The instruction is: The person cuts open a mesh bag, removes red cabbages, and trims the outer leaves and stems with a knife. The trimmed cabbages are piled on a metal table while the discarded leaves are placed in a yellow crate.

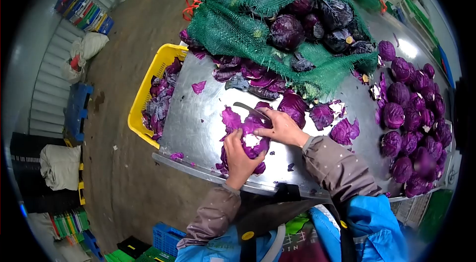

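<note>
A red cabbage [254, 150] with a pale cut stem rests on the metal table near its front edge. My left hand [238, 159] grips it from the left, fingers curled round its side. My right hand [283, 128] is closed on a knife whose curved dark blade [245, 107] points up and left above the cabbage; the handle is hidden in the palm. The right thumb reaches the cabbage by its stem. Loose purple leaves [230, 118] lie beside and under the cabbage.
A green mesh sack [238, 26] of untrimmed cabbages lies at the back of the table [186, 108]. Trimmed cabbages [411, 108] are piled on the right. Leaves fill a yellow crate [141, 108] off the left edge. Leaves and stem pieces [323, 115] lie right of my hands.
</note>
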{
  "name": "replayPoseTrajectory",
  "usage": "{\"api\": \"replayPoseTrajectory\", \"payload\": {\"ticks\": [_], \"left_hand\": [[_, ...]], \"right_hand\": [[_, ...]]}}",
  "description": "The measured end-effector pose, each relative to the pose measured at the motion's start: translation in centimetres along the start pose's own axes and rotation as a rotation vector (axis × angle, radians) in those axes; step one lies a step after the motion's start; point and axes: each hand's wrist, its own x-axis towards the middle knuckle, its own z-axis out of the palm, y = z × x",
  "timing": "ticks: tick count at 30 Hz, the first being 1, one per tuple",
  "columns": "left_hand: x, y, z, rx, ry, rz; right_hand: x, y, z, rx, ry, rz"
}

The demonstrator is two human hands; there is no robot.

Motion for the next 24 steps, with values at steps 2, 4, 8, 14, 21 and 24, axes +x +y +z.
{"api": "replayPoseTrajectory", "payload": {"ticks": [2, 4, 8, 14, 21, 24], "left_hand": [[-0.8, -0.7, -0.5, -0.107, -0.03, -0.019], [-1.7, -1.3, -1.3, -0.175, -0.058, -0.054], [-1.0, 0.2, -3.5, -0.208, -0.146, -0.151], [1.7, 0.3, -4.2, 0.02, -0.328, -0.165], [1.0, -2.2, -3.8, -0.413, -0.067, -0.342], [1.1, -2.2, -3.7, -0.518, -0.019, -0.3]], "right_hand": [[0.8, 0.9, 0.7, -0.037, 0.009, 0.232], [0.4, 3.0, 1.3, -0.029, 0.005, 0.245], [-0.4, -1.2, 0.4, 0.228, 0.01, 0.258], [-0.6, -1.0, 2.2, 0.272, 0.206, 0.306], [-3.6, -5.4, 0.9, 0.043, 0.113, -0.035], [-3.4, -5.8, 0.8, -0.035, 0.149, -0.077]]}}
